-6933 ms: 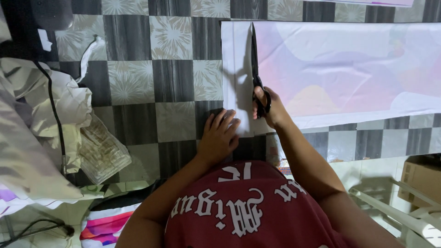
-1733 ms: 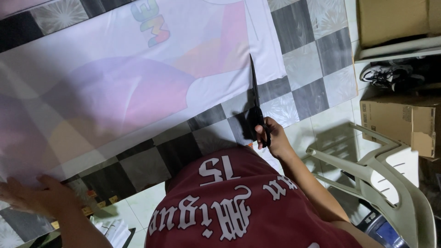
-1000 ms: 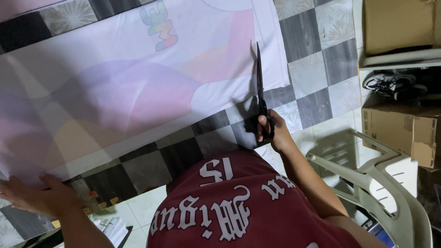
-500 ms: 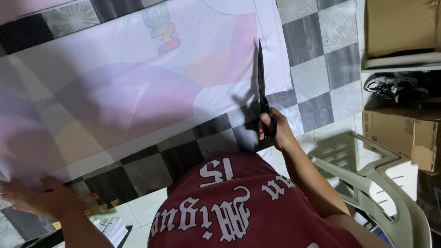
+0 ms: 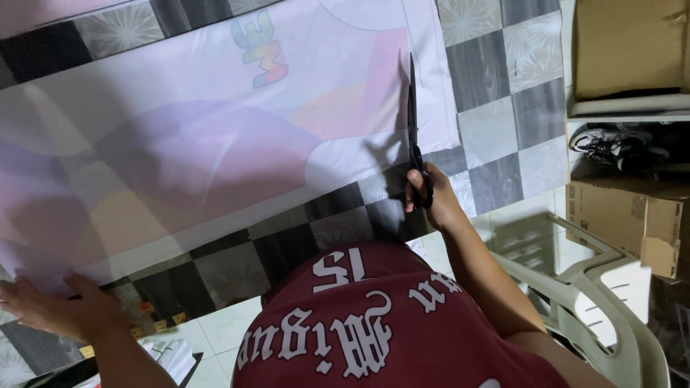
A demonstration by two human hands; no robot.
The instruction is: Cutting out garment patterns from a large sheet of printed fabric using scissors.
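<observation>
A long sheet of pale printed fabric [image 5: 215, 151] with lilac, pink and orange shapes lies spread over a black, grey and white checkered floor [image 5: 496, 115]. My right hand [image 5: 431, 197] grips the handles of long black scissors [image 5: 413, 122], whose blades run up into the fabric near its right end. My left hand [image 5: 61, 309] presses flat on the fabric's near edge at the far left, fingers spread. My dark red shirt fills the bottom middle.
A white plastic chair [image 5: 611, 287] stands at the right, beside my arm. Cardboard boxes [image 5: 622, 215] and dark shoes [image 5: 618, 144] sit on shelving at the right edge. Papers [image 5: 162, 356] lie on the floor near my left arm.
The scissors have travelled further up into the fabric over the last second. My left hand has stayed pressed on the near edge at the left.
</observation>
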